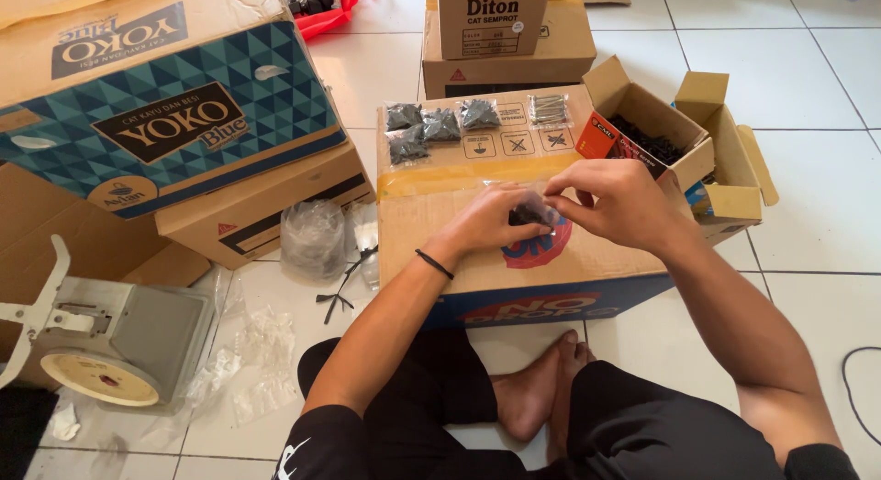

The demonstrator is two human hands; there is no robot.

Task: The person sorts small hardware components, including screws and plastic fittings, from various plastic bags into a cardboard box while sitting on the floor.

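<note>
We've got both hands, left hand (491, 218) and right hand (613, 200), pinched on a small clear bag of dark screws (530, 212) over the middle of the cardboard box (431, 232) (filled bags (439, 124) lined along its far edge, likely kept clear of the hands).

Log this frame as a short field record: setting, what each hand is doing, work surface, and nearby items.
Setting: person seated cross-legged on a white tiled floor
Left hand: pinching a small clear bag of dark pieces
Right hand: gripping the same bag's top edge
Work surface: taped cardboard box in front of the knees
On box, far edge: four filled small bags, one bag of pale metal pieces
Right of box: open carton of dark pieces
Left: weighing scale, loose clear plastic bags
</note>
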